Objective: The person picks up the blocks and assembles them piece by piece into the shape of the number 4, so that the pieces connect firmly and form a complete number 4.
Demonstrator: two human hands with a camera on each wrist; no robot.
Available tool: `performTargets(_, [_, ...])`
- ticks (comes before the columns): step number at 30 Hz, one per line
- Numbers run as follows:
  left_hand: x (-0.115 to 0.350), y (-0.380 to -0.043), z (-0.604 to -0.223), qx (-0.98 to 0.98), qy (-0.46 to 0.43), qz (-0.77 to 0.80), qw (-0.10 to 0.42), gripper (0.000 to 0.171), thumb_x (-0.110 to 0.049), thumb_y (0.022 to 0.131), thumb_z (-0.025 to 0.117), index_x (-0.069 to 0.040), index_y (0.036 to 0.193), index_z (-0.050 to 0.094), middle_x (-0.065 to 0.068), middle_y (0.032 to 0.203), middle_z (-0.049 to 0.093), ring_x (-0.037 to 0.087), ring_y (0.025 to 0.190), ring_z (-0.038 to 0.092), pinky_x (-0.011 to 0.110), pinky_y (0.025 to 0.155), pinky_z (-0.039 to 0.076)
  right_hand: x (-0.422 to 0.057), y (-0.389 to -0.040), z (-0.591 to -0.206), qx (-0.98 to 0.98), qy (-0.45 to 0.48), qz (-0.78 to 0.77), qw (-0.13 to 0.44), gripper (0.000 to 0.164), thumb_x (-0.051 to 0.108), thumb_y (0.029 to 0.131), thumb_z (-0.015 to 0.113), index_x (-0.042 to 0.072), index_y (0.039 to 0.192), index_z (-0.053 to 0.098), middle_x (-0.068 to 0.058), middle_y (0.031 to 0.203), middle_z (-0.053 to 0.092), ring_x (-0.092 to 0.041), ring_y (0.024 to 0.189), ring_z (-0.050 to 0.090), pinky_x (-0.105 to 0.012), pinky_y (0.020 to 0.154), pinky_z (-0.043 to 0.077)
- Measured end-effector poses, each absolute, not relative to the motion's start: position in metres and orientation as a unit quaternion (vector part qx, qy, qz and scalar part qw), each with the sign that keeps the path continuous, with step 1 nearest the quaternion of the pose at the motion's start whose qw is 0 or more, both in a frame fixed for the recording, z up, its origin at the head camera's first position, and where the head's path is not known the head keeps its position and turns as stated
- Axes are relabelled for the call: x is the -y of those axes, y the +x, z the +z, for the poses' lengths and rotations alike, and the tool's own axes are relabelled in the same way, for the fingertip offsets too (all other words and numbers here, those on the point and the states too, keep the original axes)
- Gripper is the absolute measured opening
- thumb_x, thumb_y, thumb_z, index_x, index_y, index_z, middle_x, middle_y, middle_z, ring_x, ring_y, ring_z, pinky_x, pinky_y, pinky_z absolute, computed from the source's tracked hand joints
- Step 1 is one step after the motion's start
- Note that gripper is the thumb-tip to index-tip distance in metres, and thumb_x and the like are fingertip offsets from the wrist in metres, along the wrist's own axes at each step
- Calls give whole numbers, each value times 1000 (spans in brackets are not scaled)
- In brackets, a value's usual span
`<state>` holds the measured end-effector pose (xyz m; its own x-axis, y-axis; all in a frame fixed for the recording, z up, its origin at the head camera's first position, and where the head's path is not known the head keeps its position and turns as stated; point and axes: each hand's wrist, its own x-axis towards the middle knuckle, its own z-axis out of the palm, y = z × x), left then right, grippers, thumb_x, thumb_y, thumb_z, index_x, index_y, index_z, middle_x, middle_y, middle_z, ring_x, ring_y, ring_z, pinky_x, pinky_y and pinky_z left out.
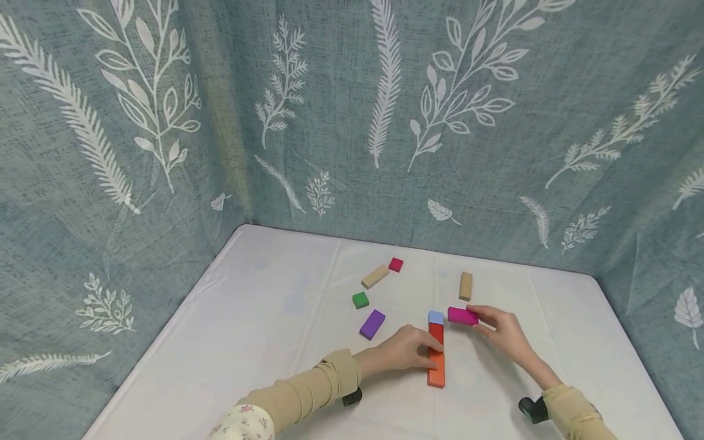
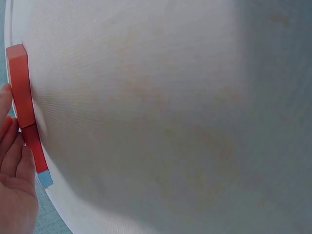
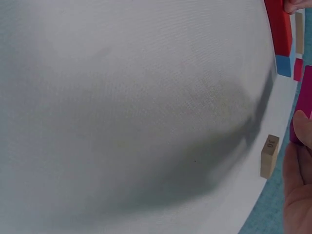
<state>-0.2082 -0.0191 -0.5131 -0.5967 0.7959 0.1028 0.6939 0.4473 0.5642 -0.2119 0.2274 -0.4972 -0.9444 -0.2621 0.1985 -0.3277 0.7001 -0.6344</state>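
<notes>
A row of blocks runs away from me: an orange block [image 1: 436, 377] nearest, a red block [image 1: 436, 332] behind it, a light blue block [image 1: 436, 317] at the far end. My left hand [image 1: 404, 349] reaches in from the left, its fingertips right at the row where orange meets red. In the left wrist view its fingers [image 2: 25, 163] lie fairly straight along the red block [image 2: 35, 148]. Just right of the row's far end, my right hand [image 1: 506, 333] pinches a magenta block [image 1: 462, 316] between thumb and fingers, as the right wrist view also shows.
Left of the row lie a purple block [image 1: 372, 324] and a green block [image 1: 360, 300]. Farther back are a plain wooden block [image 1: 375, 277] and a small crimson block [image 1: 396, 264]. Another wooden block [image 1: 465, 286] lies beyond my right hand. A patterned curtain [image 1: 352, 122] hangs behind the white table [image 1: 264, 293].
</notes>
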Motion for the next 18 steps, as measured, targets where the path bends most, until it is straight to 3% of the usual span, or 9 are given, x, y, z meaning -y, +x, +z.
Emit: performTargets(18, [19,-209,-512,-845,440,291,88,32,-24,83,73,-12,112,71,-5,109,71,1,104,62,10,91,44,-227,-215,-511,921,168,350,30,39,-9,79,68,-9,118,61,-26,117,63,-41,108,61,-41,84,54])
